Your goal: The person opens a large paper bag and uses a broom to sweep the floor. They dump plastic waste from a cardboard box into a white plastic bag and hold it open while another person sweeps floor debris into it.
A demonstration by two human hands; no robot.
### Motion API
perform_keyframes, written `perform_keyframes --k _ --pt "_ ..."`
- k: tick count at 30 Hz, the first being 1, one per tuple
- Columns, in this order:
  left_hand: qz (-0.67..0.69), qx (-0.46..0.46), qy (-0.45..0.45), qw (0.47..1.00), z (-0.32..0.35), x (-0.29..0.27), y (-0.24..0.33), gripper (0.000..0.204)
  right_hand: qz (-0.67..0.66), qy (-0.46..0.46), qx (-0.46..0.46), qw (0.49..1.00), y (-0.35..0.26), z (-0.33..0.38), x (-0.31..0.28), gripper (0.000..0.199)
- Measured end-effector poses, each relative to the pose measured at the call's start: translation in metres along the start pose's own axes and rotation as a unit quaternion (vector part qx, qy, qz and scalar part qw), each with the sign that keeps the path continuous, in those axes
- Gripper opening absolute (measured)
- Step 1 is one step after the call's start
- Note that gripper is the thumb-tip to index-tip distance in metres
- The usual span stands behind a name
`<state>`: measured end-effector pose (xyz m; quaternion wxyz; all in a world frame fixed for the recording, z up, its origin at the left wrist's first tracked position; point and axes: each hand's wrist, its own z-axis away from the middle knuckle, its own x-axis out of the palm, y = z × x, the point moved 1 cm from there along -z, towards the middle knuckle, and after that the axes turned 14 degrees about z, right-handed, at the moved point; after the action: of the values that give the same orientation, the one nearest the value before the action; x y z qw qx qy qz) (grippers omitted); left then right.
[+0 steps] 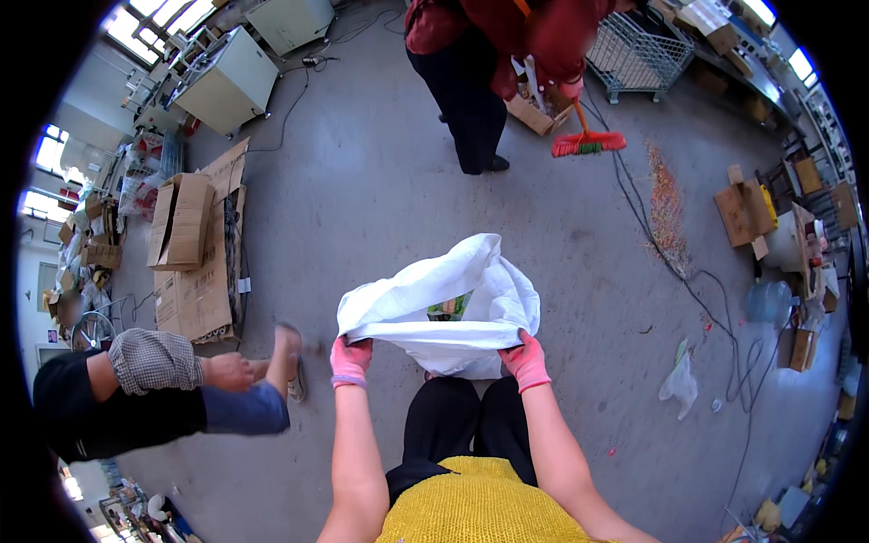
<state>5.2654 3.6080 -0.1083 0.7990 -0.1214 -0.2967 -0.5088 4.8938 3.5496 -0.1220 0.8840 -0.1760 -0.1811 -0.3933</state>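
A large white sack (418,338) hangs in front of my legs with its mouth held wide. Pink gloves cover both of my hands. My left hand (350,358) grips the near rim at its left end, and my right hand (526,360) grips the same rim at its right end. Through the mouth something green and patterned (450,308) shows inside; its kind I cannot make out. The fingertips are partly hidden by the folded rim. The sack's far edge stands up in a loose peak.
Ahead, a person in dark red (507,45) holds a red broom (588,143) near an open carton (536,113). Swept debris (667,204) and black cables (674,267) lie to the right, with a clear plastic bag (681,385). Another person (181,385) passes at left, near flattened cardboard (204,294).
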Motion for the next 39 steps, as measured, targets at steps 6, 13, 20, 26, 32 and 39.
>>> perform_keyframes --k 6,13,20,26,32,39 --pt "-0.428 0.142 -0.151 0.880 0.045 0.060 -0.058 0.056 0.014 0.028 -0.022 0.999 0.003 -0.015 -0.002 0.042" --pt "-0.765 0.138 -0.071 0.626 0.057 0.092 -0.059 0.058 0.054 -0.005 -0.037 0.998 0.034 0.000 0.014 0.050" --pt "-0.569 0.161 -0.156 0.791 0.068 0.139 -0.116 0.044 0.047 -0.131 -0.009 0.990 -0.016 0.030 0.062 0.055" --pt "-0.492 0.151 -0.292 0.806 0.099 0.217 -0.158 0.030 0.152 -0.178 -0.003 0.972 -0.072 0.103 0.114 0.044" --pt "-0.496 0.134 -0.367 0.775 0.183 0.277 -0.146 0.033 0.312 -0.298 -0.132 0.892 -0.073 0.167 0.175 0.048" --pt "-0.479 0.250 -0.418 0.730 0.224 0.302 -0.154 0.040 0.312 -0.285 -0.107 0.900 -0.123 0.247 0.185 0.067"
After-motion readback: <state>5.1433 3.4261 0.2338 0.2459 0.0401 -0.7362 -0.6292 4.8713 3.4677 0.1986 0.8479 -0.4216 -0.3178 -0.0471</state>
